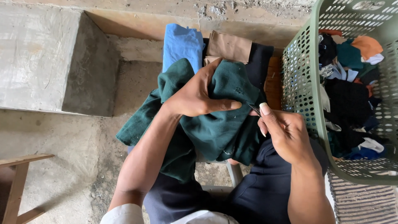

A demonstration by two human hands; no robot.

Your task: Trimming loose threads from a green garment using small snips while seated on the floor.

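At the left edge of the view a part of a wooden frame (16, 182) stands on the concrete floor (62, 145), and above it there is a concrete block (37, 54). In the middle, a dark green garment (215, 128) lies bunched over the person's lap, above the dark trousers (257, 195). The left hand (195, 93) rests on top of the green garment; its fingers are bent and grasp a fold of the cloth, with the thumb stretched to the right. Behind the garment, a blue folded cloth (181, 43), a brown folded cloth (230, 46) and a dark cloth (259, 60) lie side by side on a small tabletop, near the wall. The right hand (286, 132) is just beside the right edge of the green garment. Its fingers are pinched together on a thin needle (254, 109), whose tip points toward the cloth. At the right, a green plastic basket (306, 83) with holes stands close to the right hand and holds many mixed clothes (352, 91).
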